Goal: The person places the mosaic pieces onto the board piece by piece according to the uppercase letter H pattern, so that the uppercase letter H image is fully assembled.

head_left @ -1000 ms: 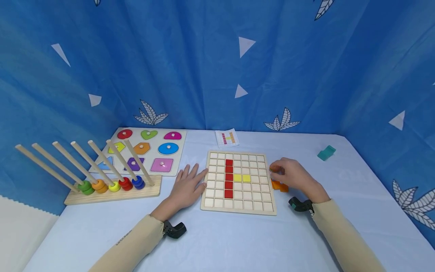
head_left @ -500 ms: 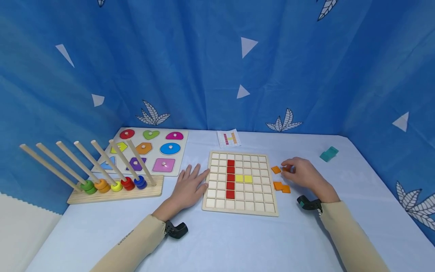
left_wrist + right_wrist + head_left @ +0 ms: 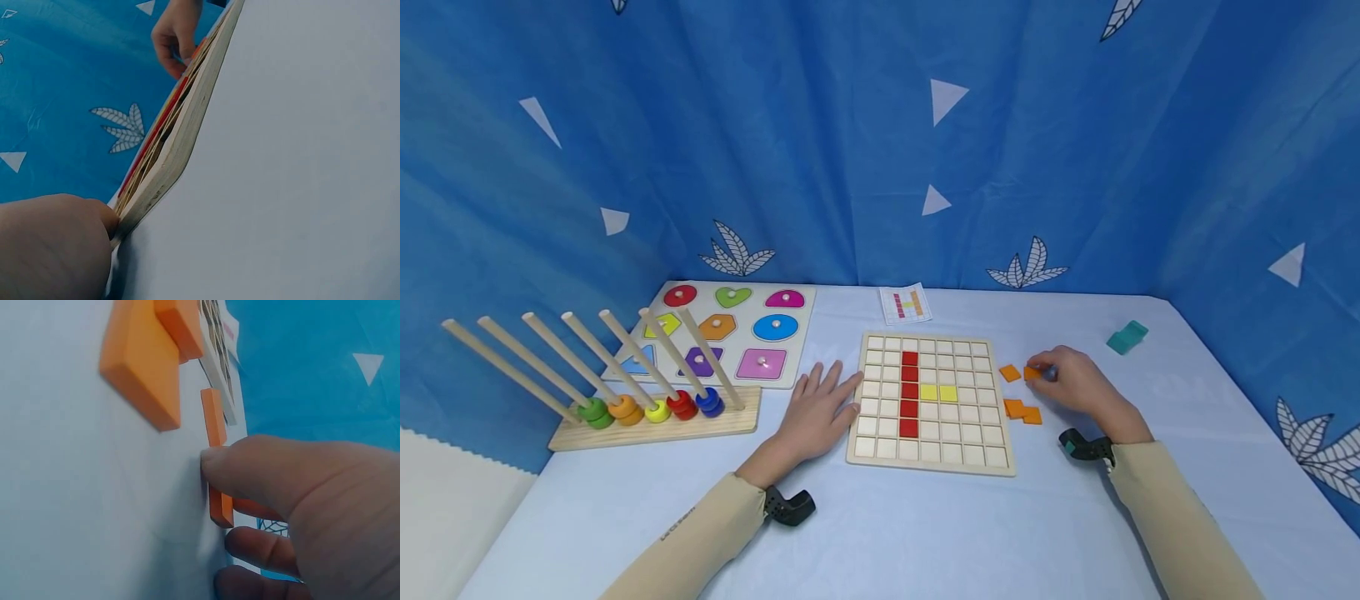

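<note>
A wooden grid board (image 3: 932, 467) lies mid-table, with a column of red tiles (image 3: 909, 390) and two yellow tiles (image 3: 938, 392) set in its cells. My left hand (image 3: 816, 412) lies flat, fingers spread, its thumb and index fingertip at the board's left edge. Right of the board, my right hand (image 3: 1070, 383) pinches an orange square tile (image 3: 1033, 372) between thumb and fingers, low over the table. In the right wrist view, the thumb crosses the tile (image 3: 220, 508). Beside it lies another orange tile (image 3: 1009, 373), and two overlapping orange tiles (image 3: 1022, 412) lie nearer me.
At the left stand a wooden peg rack (image 3: 647, 429) with coloured rings and, behind it, a shape puzzle board (image 3: 752, 333). A small pattern card (image 3: 906, 306) lies behind the grid board. Teal tiles (image 3: 1127, 337) lie at the back right. A blue curtain (image 3: 865, 167) rises behind the table.
My right hand has moved slightly right, away from the board, uncovering the orange tile near the board's edge. The left hand has stayed in place. The head view has shifted slightly.
</note>
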### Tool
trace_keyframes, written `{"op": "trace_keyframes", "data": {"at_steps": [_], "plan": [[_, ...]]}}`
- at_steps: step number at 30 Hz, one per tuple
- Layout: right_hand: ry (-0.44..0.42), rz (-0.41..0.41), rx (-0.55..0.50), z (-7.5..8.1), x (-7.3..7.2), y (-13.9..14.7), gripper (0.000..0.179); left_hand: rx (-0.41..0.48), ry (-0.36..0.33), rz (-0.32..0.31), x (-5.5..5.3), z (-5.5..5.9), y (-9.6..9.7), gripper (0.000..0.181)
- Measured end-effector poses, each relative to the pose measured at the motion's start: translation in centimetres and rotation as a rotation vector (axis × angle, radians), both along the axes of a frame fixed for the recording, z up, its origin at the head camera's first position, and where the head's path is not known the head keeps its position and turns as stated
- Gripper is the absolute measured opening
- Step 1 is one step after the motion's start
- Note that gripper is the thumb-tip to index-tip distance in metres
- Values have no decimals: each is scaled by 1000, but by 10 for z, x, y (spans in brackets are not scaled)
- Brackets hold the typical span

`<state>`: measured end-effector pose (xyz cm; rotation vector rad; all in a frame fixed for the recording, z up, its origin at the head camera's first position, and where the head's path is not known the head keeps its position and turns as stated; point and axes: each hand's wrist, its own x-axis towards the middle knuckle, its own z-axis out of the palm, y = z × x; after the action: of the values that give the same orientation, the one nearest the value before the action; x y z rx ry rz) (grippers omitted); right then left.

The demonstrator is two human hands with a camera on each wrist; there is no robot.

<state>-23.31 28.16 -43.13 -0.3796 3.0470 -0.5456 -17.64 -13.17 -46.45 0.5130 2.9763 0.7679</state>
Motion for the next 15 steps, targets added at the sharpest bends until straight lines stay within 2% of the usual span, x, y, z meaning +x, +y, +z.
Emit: {"op": "trace_keyframes", "data": {"at_steps": [8,15], "plan": [[-10,-37,-3,-2,1,-1,34,2,1,4,0,1,1,55],[-16,-30,-8,-3,1,0,32,2,-1,11,0,0,1,55]]}}
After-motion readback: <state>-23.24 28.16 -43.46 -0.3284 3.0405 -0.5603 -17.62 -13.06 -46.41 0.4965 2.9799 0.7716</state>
